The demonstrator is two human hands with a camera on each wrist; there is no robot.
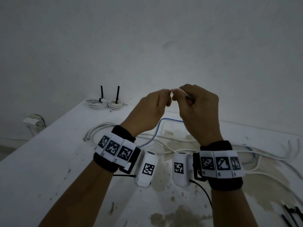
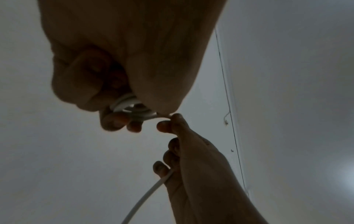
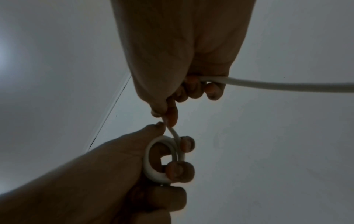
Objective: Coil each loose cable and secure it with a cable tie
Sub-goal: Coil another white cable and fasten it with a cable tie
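Both hands are raised above the white table [image 1: 49, 161], fingertips almost meeting. My left hand [image 1: 164, 94] grips a small coil of white cable [image 3: 162, 159], wound in a few tight loops around its fingers. Thumb and forefinger of my right hand [image 1: 179, 94] pinch the same cable [image 3: 173, 131] just where it leaves the coil. The rest of it passes through the curled right fingers and trails away as a long white cable tail [image 3: 287, 85]. In the left wrist view, the coil [image 2: 132, 109] sits between the left thumb and fingers.
Two coiled white cables [image 1: 98, 104] [image 1: 116, 104], each bound with a black tie, lie at the table's far left corner. Loose white cables [image 1: 262, 154] and a blue cable [image 1: 157, 133] sprawl under the hands. Black cable ties [image 1: 291, 217] lie at the near right.
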